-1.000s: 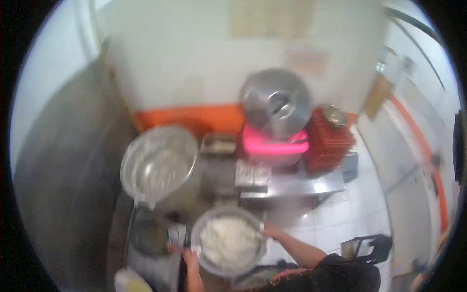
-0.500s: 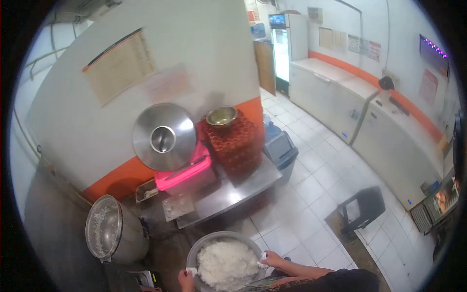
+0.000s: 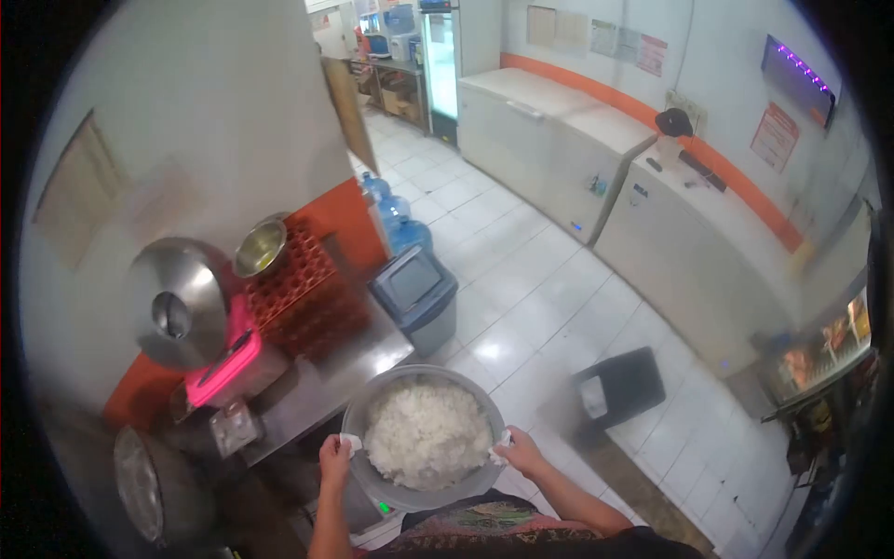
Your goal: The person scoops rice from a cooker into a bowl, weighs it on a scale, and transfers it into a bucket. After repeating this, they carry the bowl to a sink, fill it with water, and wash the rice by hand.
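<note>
A wide grey metal pot (image 3: pixel 358 401) heaped with white cooked rice (image 3: pixel 426 433) is held in front of my body. My left hand (image 3: pixel 335 458) is closed on its left side, with a piece of white cloth or paper (image 3: pixel 350 443) between fingers and rim. On the opposite side my right hand (image 3: pixel 521 453) grips the pot the same way, through another white piece (image 3: pixel 501 451). The handles themselves are hidden under the white pieces and my fingers.
Left stands a metal table (image 3: pixel 326 373) with red egg trays (image 3: pixel 307 298), a steel bowl (image 3: pixel 261 250) and a pink-lidded box (image 3: pixel 228 363). A large pot (image 3: pixel 140 484) is lower left. Ahead are a grey bin (image 3: pixel 414 289) and water jugs (image 3: pixel 400 224); right, a dark stool (image 3: pixel 619 387) and chest freezers (image 3: pixel 549 149).
My view has swung right, so the table and large pot sit further left. The rice pot has come along in both hands, away from beside the large pot.
</note>
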`<act>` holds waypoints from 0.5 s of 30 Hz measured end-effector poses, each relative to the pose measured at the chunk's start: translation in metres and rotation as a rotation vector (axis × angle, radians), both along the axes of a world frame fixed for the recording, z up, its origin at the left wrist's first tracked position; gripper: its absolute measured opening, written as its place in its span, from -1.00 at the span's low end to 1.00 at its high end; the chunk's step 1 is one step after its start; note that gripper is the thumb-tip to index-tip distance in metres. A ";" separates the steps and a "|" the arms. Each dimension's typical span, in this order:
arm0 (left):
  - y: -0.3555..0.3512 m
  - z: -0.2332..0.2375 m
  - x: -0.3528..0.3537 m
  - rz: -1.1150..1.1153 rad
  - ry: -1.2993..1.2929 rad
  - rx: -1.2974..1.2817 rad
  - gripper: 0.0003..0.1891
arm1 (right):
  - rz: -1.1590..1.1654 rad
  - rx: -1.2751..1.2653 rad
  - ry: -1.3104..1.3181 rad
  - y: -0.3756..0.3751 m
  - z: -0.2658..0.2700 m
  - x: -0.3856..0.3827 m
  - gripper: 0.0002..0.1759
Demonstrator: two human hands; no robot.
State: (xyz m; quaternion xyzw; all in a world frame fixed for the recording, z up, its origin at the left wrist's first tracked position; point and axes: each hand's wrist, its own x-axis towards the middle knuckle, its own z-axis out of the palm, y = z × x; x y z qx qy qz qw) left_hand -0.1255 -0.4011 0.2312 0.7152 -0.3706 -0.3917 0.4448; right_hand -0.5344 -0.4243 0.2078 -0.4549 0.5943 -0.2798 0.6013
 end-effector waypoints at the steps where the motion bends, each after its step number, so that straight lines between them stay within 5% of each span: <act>1: -0.040 -0.006 -0.016 -0.025 0.017 0.010 -0.92 | -0.050 0.009 0.005 -0.019 0.011 -0.014 -0.58; 4: -0.137 -0.001 -0.067 -0.093 -0.144 0.069 -0.91 | -0.162 0.039 -0.026 -0.074 -0.030 -0.058 -0.60; 5: -0.175 -0.054 -0.060 -0.180 -0.250 0.031 -0.91 | -0.170 0.067 -0.083 -0.106 -0.044 -0.080 -0.59; 8: -0.285 -0.004 -0.126 -0.263 -0.110 0.068 -0.87 | -0.286 0.027 0.090 -0.172 -0.015 -0.116 -0.56; 14: -0.496 -0.039 -0.184 -0.470 -0.074 -0.023 -0.86 | -0.483 0.071 0.059 -0.293 -0.009 -0.168 -0.55; 15: -0.519 -0.007 -0.207 -0.466 -0.090 0.020 -0.86 | -0.423 0.113 0.104 -0.318 -0.026 -0.185 -0.54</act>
